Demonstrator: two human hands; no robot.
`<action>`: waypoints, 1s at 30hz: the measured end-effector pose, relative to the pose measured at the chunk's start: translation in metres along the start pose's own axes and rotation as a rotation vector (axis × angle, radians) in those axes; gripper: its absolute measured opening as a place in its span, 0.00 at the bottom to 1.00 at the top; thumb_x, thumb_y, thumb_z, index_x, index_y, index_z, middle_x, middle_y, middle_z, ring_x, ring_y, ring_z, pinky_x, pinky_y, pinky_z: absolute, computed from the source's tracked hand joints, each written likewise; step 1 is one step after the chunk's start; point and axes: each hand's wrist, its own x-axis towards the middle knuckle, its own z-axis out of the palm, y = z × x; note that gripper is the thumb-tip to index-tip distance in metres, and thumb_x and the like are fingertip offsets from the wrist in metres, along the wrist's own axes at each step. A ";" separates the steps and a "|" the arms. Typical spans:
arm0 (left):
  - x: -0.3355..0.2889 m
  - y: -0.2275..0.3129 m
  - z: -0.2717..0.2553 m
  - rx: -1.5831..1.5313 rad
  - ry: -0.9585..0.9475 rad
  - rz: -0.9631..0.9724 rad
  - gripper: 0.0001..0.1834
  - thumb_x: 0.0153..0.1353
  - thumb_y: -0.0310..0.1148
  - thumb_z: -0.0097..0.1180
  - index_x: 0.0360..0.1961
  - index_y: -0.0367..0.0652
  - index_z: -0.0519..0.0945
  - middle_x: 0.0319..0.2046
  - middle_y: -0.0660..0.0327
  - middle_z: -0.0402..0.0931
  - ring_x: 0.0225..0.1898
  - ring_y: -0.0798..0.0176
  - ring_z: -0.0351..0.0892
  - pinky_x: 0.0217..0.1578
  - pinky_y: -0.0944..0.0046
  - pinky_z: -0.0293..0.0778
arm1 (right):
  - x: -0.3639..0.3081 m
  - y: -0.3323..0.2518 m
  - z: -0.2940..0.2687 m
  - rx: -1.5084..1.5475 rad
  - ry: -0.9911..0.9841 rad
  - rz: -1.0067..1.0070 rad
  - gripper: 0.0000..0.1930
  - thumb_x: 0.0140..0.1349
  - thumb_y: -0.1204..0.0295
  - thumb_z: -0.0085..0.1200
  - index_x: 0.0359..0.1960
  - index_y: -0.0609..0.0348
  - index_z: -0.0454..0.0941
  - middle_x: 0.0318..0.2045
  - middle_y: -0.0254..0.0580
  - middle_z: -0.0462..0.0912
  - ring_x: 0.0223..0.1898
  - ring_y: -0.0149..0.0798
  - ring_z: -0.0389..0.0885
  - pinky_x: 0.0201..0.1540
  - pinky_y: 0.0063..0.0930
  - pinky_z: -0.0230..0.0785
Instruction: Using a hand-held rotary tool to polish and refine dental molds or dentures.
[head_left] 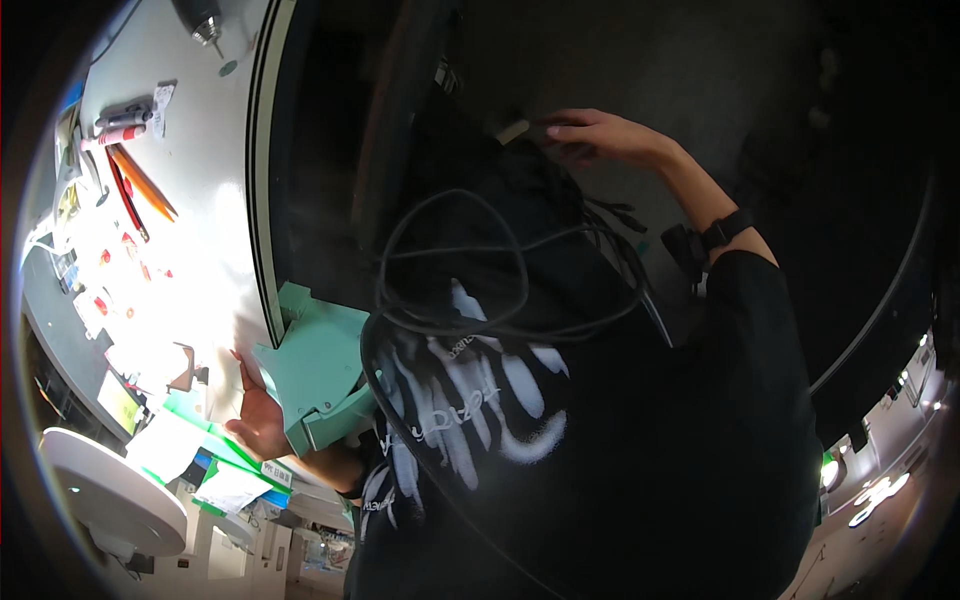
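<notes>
At the left, my left hand [258, 422] lies by the table's edge with its fingers apart, holding nothing I can see. It is right beside a mint-green bracket-like piece [318, 362] fitted at the table corner. My right hand [612, 137] reaches out over the dark area at upper right, its fingers bent together. Their tips are dim, so what they hold, if anything, is hidden. Just past them shows a small pale strip [512, 131] against black cloth. A black cable [455, 248] loops across the front of my black shirt [620, 440].
On the bright white table [215, 150] are orange-handled tool [145, 182], markers [122, 137], and scattered small red and white pieces. A metal-tipped device [207, 30] is at the table's far end. Green-edged bins [225, 450] and a round white disc [115, 480] stand at lower left.
</notes>
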 end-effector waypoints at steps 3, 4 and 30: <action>-0.011 -0.008 -0.012 -0.040 0.040 0.021 0.37 0.59 0.43 0.51 0.58 0.19 0.60 0.56 0.33 0.62 0.58 0.36 0.66 0.61 0.41 0.59 | 0.005 -0.018 0.006 -0.218 -0.051 -0.035 0.35 0.61 0.49 0.50 0.64 0.60 0.61 0.57 0.48 0.71 0.56 0.41 0.72 0.55 0.35 0.70; -0.018 -0.013 -0.019 -0.057 0.060 0.030 0.37 0.59 0.43 0.51 0.58 0.19 0.60 0.56 0.33 0.62 0.58 0.36 0.66 0.61 0.41 0.59 | 0.009 -0.023 0.008 -0.292 -0.081 -0.038 0.37 0.60 0.47 0.51 0.63 0.63 0.62 0.55 0.51 0.72 0.55 0.42 0.73 0.53 0.35 0.72; -0.032 0.034 -0.012 0.294 0.238 0.035 0.38 0.47 0.27 0.70 0.61 0.37 0.67 0.54 0.54 0.72 0.55 0.59 0.72 0.59 0.56 0.64 | -0.041 -0.303 0.314 -1.203 -0.346 -1.341 0.22 0.53 0.67 0.63 0.47 0.63 0.72 0.40 0.47 0.74 0.43 0.41 0.74 0.43 0.31 0.66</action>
